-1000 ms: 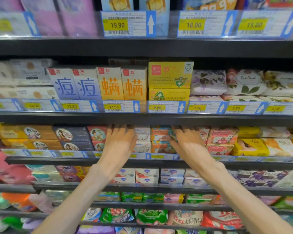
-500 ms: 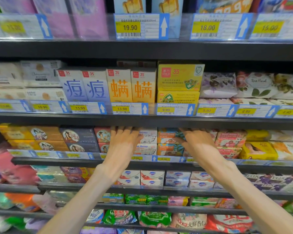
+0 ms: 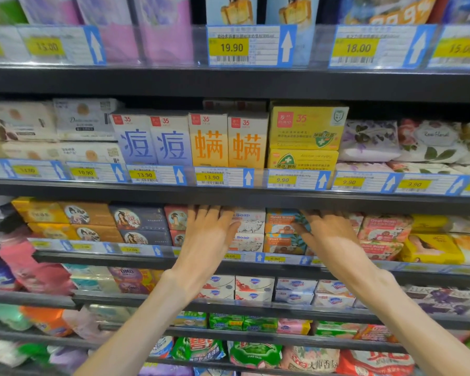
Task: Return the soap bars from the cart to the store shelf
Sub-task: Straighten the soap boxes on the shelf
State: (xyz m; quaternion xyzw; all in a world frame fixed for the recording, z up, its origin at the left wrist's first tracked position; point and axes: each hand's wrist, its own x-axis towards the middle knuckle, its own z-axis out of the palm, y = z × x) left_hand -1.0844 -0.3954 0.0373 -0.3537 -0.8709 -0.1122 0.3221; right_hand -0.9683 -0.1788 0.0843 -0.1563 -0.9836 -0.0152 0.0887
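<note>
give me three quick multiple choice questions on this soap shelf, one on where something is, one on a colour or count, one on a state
1. Where are both hands?
A. At the goat soap shelf
B. At the 19.90 shelf
C. In a cart

2. How many orange-lettered boxes stand above the right-hand 13.90 tag?
A. Two
B. Four
C. Six

3. How do the left hand's fingers lie?
A. Clenched in a fist
B. Stretched out against the boxes
C. Pinching a price tag

Answers:
1 A, left hand and right hand flank the goat soap boxes.
2 A, two orange-lettered boxes stand side by side.
3 B, the fingers lie straight, reaching into the shelf.
</note>
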